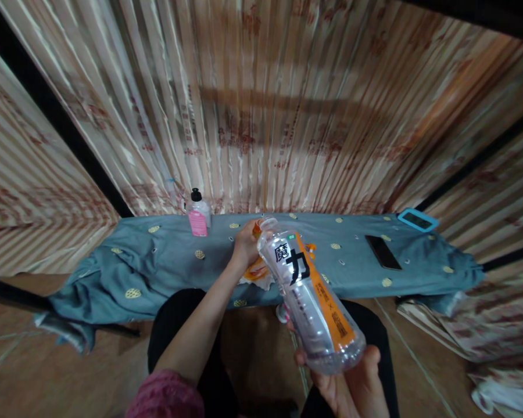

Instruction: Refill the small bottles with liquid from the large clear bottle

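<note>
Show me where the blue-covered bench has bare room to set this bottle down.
Bare cloth lies between the pink bottle and the bench's left end, and between the left hand and the black phone. It is crowded around the orange wrapper.

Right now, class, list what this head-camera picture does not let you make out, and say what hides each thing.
- Cap end of the clear bottle: the left hand covers it, so cap on or off is unclear.
- Right hand: cut off by the bottom edge.
- Label of the small pink bottle: too small to read.
- Orange-and-white item on the blue cloth: mostly hidden behind hand and bottle.
</note>
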The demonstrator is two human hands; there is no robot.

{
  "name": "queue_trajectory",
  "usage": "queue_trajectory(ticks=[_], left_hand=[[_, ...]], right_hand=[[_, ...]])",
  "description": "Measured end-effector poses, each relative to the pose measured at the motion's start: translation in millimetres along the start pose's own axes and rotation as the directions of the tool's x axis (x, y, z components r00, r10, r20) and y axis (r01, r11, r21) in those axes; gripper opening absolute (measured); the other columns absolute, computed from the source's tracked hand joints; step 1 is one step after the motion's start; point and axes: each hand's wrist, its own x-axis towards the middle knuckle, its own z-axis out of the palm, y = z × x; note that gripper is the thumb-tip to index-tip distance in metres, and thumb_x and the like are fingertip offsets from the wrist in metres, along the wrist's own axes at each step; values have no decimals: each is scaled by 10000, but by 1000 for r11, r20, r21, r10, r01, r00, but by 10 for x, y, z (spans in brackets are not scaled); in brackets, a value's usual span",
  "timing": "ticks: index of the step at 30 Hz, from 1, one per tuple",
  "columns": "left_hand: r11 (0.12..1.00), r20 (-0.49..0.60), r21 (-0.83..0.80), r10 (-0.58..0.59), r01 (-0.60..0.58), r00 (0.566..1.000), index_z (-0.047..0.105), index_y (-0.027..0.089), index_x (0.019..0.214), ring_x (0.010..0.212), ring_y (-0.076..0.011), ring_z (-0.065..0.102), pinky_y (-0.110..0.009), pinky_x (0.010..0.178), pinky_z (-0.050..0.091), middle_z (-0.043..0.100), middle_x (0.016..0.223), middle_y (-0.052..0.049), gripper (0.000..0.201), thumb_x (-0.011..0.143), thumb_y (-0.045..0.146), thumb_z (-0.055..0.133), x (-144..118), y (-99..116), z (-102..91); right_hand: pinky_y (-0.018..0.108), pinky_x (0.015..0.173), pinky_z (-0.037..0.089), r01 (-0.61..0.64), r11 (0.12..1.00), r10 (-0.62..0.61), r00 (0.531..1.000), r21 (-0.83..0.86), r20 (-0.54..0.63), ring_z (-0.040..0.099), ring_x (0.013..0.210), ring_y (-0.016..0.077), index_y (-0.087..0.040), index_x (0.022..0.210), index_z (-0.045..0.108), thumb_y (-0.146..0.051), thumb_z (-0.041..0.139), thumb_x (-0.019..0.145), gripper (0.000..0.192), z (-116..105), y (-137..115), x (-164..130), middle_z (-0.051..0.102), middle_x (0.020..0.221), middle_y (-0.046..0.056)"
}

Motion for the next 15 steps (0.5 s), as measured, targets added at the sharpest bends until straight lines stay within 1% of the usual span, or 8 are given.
queue_trajectory(ticks=[3, 5, 7, 9, 12, 15], left_hand=[[998, -7, 36, 52, -51, 999, 692, 173, 937, 896, -211, 665, -336, 857, 521, 727, 957, -59, 193, 771, 269, 671, -14, -16, 2], [997, -11, 31, 66, -66, 998, 694, 177, 944, 926, -212, 667, -337, 880, 519, 727, 986, -59, 190, 786, 277, 663, -28, -11, 1], [997, -9, 33, 67, -66, 998, 694, 177, 945, 914, -210, 667, -337, 876, 521, 729, 976, -56, 198, 785, 293, 673, -43, 11, -2], [997, -15, 39, 61, -60, 998, 694, 169, 942, 877, -205, 667, -330, 842, 528, 728, 949, -53, 215, 786, 316, 678, -54, 46, -7], [997, -24, 65, 39, -38, 999, 698, 149, 934, 863, -198, 665, -317, 831, 524, 727, 942, -60, 219, 784, 307, 682, -58, 99, -10], [996, -19, 94, 9, -8, 1000, 701, 151, 926, 844, -184, 664, -306, 827, 525, 731, 919, -50, 192, 776, 270, 686, -48, 119, -11]], right_hand=[[196, 622, 566, -30, 1000, 30, 998, -4, -61, 736, 891, 233, -312, 1096, 715, -606, 799, 573, 606, 56, -49, 5, 723, 1166, 76], [188, 606, 559, -50, 999, 49, 997, -11, -53, 741, 860, 228, -306, 1079, 726, -612, 803, 558, 608, 86, -85, 0, 732, 1145, 79], [189, 607, 560, -70, 998, 70, 996, -2, -53, 741, 854, 228, -306, 1059, 735, -611, 806, 552, 596, 91, -111, -11, 736, 1137, 75], [205, 621, 570, -81, 997, 82, 994, 16, -78, 740, 873, 241, -324, 1049, 735, -609, 816, 532, 595, 72, -121, -29, 737, 1135, 69], [219, 639, 577, -80, 997, 81, 990, 11, -118, 738, 883, 246, -355, 1112, 703, -599, 835, 501, 671, 32, -109, -55, 717, 1173, 90], [219, 664, 579, -67, 998, 66, 992, -10, -109, 735, 901, 240, -344, 1136, 691, -583, 839, 513, 684, 16, -76, -61, 706, 1191, 98]])
